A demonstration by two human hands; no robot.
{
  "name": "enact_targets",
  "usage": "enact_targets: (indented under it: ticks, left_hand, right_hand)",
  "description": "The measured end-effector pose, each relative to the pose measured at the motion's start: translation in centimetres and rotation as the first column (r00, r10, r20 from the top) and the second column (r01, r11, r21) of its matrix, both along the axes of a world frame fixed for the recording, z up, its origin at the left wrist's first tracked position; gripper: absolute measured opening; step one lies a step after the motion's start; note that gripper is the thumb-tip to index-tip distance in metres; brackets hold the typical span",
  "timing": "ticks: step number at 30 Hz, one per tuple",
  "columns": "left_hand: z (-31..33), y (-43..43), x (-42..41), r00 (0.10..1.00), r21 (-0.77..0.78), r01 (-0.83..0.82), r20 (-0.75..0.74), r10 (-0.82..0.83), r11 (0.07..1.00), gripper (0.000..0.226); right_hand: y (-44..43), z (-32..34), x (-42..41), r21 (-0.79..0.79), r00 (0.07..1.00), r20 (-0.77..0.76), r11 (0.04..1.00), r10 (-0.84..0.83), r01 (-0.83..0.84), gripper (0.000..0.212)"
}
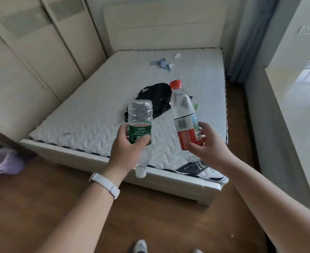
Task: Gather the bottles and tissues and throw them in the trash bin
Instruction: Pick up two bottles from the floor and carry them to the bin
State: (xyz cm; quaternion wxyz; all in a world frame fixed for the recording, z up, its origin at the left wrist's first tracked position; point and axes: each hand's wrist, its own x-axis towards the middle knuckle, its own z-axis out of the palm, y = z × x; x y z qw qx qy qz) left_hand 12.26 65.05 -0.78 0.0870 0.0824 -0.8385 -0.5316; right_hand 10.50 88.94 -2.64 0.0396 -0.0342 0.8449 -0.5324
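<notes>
The left hand (125,143) curls round the inverted green-label bottle (140,114) at its label; the right hand (205,143) grips the upright red-label bottle (183,106) low; both look empty, so probably light and crushable; a tissue (177,56) lies on the bed (95,110) at 12 o'clock, soft, best pinched.

A home bedroom: a bed (168,185) with a bare mattress (95,99) lies just beyond the gripping left hand (126,148) and right hand (209,147); a wardrobe (41,61) stands to their left, curtains (250,42) farther right.
</notes>
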Motion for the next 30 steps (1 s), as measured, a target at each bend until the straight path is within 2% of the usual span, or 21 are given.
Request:
enact_targets:
  ticks: [7, 13, 21, 30]
  left_hand:
    - [-1.3, -9.9, 3.0, 0.989, 0.123, -0.148, 0.007, 0.148, 0.981, 0.046]
    - [-1.0, -22.8, 6.2, 0.966, 0.210, -0.246, -0.021, 0.256, 0.946, 0.045]
    - [-1.7, -42.3, 12.3, 0.894, 0.269, -0.418, -0.047, 0.446, 0.868, 0.044]
    - [-1.9, -55.5, 19.7, 0.778, 0.330, -0.587, -0.024, 0.628, 0.739, 0.045]
  right_hand:
    - [-9.2, 0.3, -0.5, 0.103, 0.991, 0.016, 0.986, 0.130, -0.131, 0.062]
    - [-23.7, 1.4, -0.1, 0.049, 0.973, -0.012, 0.972, 0.229, -0.228, 0.051]
    - [-45.5, 2.3, 2.1, 0.077, 0.904, -0.036, 0.903, 0.426, -0.423, 0.052]
    - [-62.4, 1.3, 5.2, 0.085, 0.783, -0.021, 0.782, 0.621, -0.618, 0.055]
